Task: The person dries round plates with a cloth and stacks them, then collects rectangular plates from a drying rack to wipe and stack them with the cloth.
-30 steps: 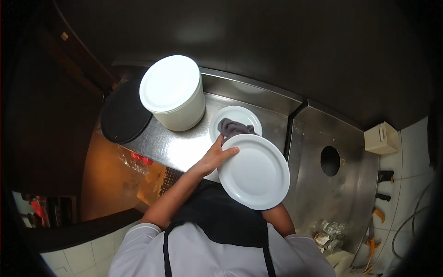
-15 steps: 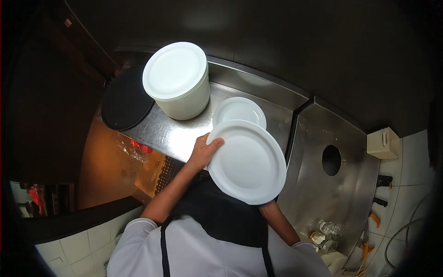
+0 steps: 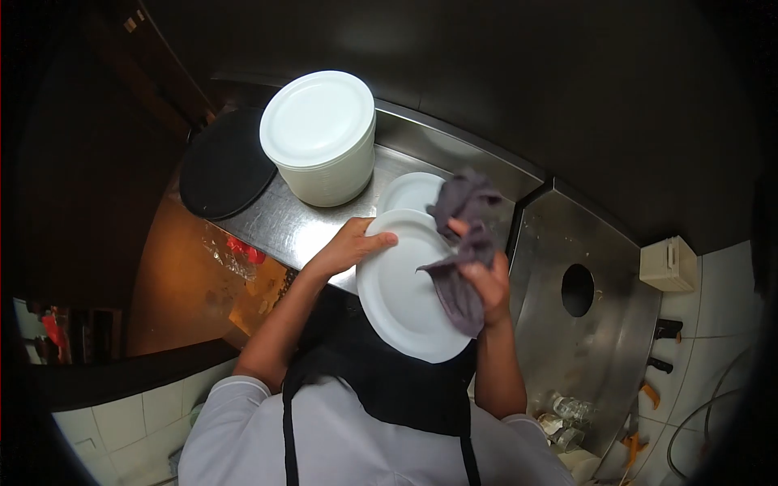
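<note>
My left hand (image 3: 353, 247) grips the left rim of a white plate (image 3: 397, 296), its thumb on the upper face. The plate is held tilted in front of my apron. In my right hand (image 3: 488, 283) is a crumpled dark purple-grey cloth (image 3: 463, 202), blurred at its top and draped over the plate's right side. Behind the held plate, another white plate (image 3: 408, 189) lies on the steel counter, partly covered by the cloth and the held plate. To the left of it rises a tall stack of white plates (image 3: 318, 121).
A round black tray (image 3: 227, 166) lies at the counter's left end. On the right, a steel sink top (image 3: 535, 324) has a round dark hole (image 3: 578, 290), with glass jars (image 3: 571, 409) near its front. Knives (image 3: 666, 330) and a white box (image 3: 668, 265) are along the tiled wall.
My right hand has come up from beneath the plate into view with the cloth, which now lies over the plate's right side. My left hand keeps its hold on the rim.
</note>
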The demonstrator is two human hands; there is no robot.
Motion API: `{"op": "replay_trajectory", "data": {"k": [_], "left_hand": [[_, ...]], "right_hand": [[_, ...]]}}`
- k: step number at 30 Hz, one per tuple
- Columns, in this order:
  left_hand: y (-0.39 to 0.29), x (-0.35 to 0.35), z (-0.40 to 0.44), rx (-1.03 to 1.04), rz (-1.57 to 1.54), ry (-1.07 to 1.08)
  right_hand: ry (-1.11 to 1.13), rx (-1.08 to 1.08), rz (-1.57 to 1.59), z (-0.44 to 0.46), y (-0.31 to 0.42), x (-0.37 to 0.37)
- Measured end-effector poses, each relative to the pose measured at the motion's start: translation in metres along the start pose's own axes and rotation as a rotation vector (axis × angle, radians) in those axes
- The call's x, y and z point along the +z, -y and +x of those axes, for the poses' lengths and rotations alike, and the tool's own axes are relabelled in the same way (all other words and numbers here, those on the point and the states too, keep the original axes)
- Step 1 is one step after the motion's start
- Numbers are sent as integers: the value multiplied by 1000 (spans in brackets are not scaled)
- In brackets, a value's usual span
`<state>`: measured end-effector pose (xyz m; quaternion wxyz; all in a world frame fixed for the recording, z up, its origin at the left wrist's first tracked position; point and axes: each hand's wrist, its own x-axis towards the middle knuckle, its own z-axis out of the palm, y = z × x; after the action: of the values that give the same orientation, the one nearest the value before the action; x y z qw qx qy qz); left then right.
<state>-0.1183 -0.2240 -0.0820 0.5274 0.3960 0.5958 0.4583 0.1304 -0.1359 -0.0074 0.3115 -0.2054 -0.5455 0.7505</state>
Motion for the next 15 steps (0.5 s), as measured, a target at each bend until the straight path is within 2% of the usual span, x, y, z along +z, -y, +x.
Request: {"op": "replay_trajectory", "data": {"k": [1, 4, 5, 8, 9, 10, 12, 13, 15], "left_hand": [[-1, 3, 2, -5, 8, 31], [-9, 15, -1, 190, 1, -49], [-10, 11, -1, 166, -26, 22], [13, 26, -12, 257, -197, -302], [13, 25, -21, 131, -287, -315], [19, 21, -25, 161, -260, -368], [32, 9, -24, 241, -203, -467], [33, 8, -23, 420, -185, -536], [33, 2, -36, 201, -250, -452]], "right_hand": [[51, 87, 159, 14, 0, -1], [46, 341, 378, 49, -38, -4], [48, 381, 418, 53, -55, -1], [79, 433, 424, 41, -88, 20], [90, 447, 422, 36, -94, 25], [100, 455, 418, 32, -98, 29], [120, 469, 405, 24, -104, 32], [127, 477, 393, 19, -105, 32], [145, 487, 369, 9, -104, 29]]}}
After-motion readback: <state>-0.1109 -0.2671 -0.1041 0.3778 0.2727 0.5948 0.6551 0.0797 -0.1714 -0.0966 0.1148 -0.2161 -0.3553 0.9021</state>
